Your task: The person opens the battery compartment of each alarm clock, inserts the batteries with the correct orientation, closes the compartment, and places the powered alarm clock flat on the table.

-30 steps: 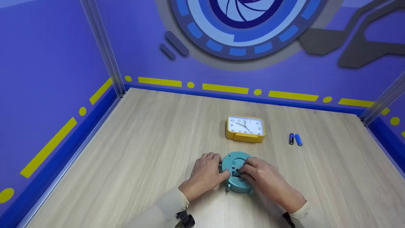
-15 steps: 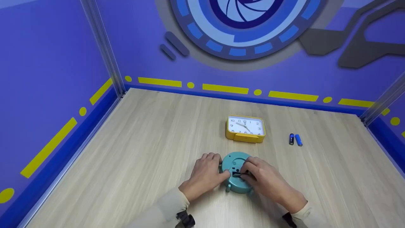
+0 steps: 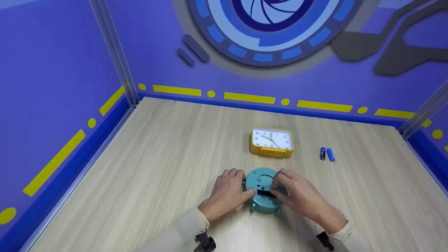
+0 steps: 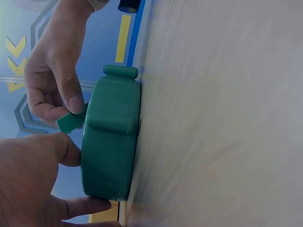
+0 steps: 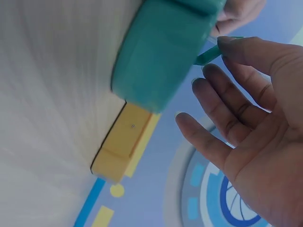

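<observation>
Left hand (image 3: 227,192) grips teal alarm clock (image 3: 261,196) face-down on bench; right hand (image 3: 297,197) pinches battery cover (image 4: 71,121) (half lifted). Risk: cover tab snaps if pried sideways.

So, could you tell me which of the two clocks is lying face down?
The round teal clock between both hands, its back up with the battery slot showing. The yellow rectangular clock behind it shows its white dial.

Low in the frame, the left hand (image 3: 226,193) and right hand (image 3: 297,196) hold a teal clock (image 3: 262,192) face down on the table (image 3: 157,168). Above it sits a yellow clock (image 3: 272,141), with two batteries (image 3: 326,154) to its right.
</observation>
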Motion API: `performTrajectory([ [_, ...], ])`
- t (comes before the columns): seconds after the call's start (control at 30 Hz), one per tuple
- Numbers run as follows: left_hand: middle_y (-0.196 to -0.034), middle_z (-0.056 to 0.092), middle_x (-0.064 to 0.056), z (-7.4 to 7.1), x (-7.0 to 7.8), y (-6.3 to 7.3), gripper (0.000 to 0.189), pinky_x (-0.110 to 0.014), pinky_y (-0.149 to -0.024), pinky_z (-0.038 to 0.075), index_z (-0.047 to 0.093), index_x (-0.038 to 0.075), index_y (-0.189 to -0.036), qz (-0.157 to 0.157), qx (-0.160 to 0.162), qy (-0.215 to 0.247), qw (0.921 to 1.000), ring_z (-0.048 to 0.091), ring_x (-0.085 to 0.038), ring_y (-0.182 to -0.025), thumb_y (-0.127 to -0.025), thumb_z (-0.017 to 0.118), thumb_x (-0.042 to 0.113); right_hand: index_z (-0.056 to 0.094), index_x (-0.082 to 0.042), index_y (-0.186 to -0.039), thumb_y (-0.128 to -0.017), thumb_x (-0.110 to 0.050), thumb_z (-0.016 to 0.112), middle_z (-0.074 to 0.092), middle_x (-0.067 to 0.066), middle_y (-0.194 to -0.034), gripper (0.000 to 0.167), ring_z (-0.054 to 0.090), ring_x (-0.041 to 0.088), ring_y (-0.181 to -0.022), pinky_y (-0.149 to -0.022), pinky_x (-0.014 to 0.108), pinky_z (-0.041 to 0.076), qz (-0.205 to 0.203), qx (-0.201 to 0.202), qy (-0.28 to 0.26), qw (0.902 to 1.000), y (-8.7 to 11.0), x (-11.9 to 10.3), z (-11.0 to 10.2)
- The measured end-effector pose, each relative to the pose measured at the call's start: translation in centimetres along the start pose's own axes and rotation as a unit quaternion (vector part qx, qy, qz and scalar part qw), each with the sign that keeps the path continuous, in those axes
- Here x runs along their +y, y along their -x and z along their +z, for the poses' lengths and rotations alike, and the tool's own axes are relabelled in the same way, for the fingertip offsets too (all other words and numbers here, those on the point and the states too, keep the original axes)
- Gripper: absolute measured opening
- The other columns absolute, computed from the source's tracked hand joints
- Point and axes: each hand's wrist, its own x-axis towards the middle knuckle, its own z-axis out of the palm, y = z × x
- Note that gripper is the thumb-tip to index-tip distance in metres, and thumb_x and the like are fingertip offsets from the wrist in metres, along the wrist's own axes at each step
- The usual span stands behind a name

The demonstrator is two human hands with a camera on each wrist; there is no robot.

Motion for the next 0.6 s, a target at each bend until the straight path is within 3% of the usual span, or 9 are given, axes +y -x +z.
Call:
performTrajectory([
  [0.6, -0.094, 0.056, 0.003, 0.2, -0.1, 0.0, 0.028, -0.038, -0.081, 0.046, 0.064, 0.010, -0.101, -0.003, -0.001, 0.008, 1.0000, 0.049, -0.019, -0.088, -0.090, 0.065, 0.037, 0.067, -0.012, -0.094, -0.077, 0.003, 0.091, 0.063, -0.001, -0.098, 0.033, 0.064, 0.017, -0.088, -0.076, 0.037, 0.059, 0.023, 0.031, 0.087, 0.9955, 0.0, 1.7, -1.5],
])
